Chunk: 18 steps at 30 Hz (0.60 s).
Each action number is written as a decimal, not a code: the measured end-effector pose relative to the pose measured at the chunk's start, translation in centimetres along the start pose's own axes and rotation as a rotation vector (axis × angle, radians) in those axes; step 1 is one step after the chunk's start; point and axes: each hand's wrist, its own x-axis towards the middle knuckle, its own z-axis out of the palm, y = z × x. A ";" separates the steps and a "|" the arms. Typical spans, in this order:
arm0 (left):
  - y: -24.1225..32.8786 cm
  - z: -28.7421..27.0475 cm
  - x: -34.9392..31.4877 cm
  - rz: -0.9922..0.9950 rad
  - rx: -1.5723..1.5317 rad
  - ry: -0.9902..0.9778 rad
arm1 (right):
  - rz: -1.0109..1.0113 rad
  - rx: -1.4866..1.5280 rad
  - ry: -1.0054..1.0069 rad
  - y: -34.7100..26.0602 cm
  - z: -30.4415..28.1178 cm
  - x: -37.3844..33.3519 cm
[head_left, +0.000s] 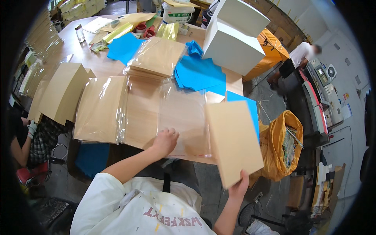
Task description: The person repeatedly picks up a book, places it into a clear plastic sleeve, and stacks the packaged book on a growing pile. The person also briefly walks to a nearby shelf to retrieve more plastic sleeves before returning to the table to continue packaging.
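A flat clear plastic bag [183, 119] lies on the table in front of me. My left hand [166, 141] rests at its near left part, fingers curled and pinching the film. In my right hand [239, 185] is a brown kraft cardboard sheet [235, 139], gripped by its near lower edge and held tilted over the table's right front edge. The board's far left corner is close to the bag's right side; they look apart. Left of the bag lies a stack of bagged brown boards [101, 109]. Another bagged stack [158, 56] sits farther back.
Blue sheets [199, 73] lie beyond the bag, near a white box [235, 47]. Brown boards [62, 92] stand at the left, by a gloved co-worker's hand [32, 128]. An orange sack of scraps [284, 149] stands right of the table. Another person [299, 58] works at a machine.
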 end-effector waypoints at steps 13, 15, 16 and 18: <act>-3.2 -3.1 -0.3 -0.262 -0.870 -0.188 | 0.638 -0.115 -0.042 6.4 -4.3 -12.0; -4.7 -2.2 -1.3 0.045 -0.746 -0.034 | 0.606 -0.051 -0.034 6.8 -3.9 -10.9; -5.2 -2.3 -1.8 -0.028 -0.818 -0.141 | 0.583 -0.013 -0.038 7.0 -4.0 -10.2; -4.9 -2.5 -2.8 -0.073 -0.753 -0.027 | 0.547 0.015 -0.045 7.3 -4.7 -9.4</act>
